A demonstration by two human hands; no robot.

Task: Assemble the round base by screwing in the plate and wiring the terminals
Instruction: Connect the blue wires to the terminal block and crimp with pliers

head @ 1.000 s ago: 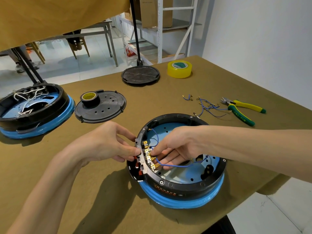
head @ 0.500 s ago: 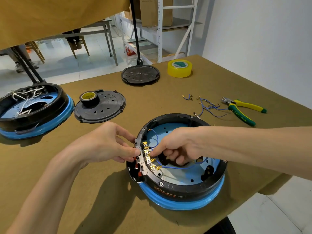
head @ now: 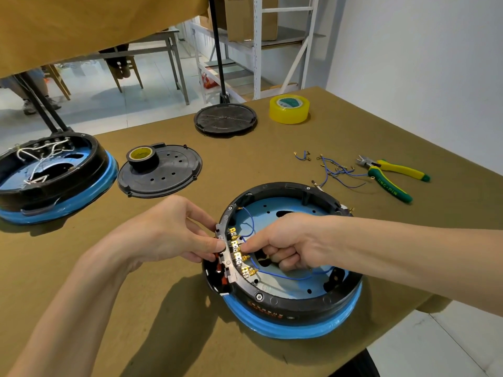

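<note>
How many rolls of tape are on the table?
2. A big yellow tape roll sits at the far side of the table. A small black tape roll stands on the loose black round plate. More could be hidden out of view.

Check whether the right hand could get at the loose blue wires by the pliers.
Probably yes, once freed: the right hand is pinching a connector at the round base, and the loose blue wires lie uncovered on the table beyond it, beside the pliers.
</note>
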